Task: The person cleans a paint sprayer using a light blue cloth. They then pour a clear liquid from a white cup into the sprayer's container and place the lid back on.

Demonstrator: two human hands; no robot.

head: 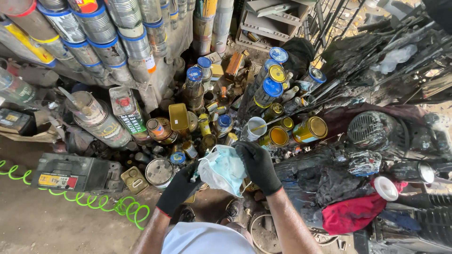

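Here, a crumpled pale blue disposable face mask (222, 170) is held between two hands in black work gloves, low in the middle of the head view, just above the person's white shirt (205, 239). The left hand (179, 189) is closed on the mask's lower left edge, where a thin white ear loop (208, 154) is seen arching over the top of the fabric. The right hand (258, 167) is curled over the mask's upper right edge, its fingers bent down onto the cloth.

Behind the mask, the ground is crowded with dirty paint tins. A round tin with a silver lid (159, 172) is found just left of the left hand, and a flat yellow rectangular can (134, 179) lies beside it. Gold-lidded tins (310, 129) are stacked near the right hand, with blue-lidded cans (272, 87) further back. A white cup with a stick in it (254, 128) stands above the mask. A black car battery (75, 173) and a coiled green air hose (99, 202) are seen well to the left; a red cloth (351, 214) lies to the right.
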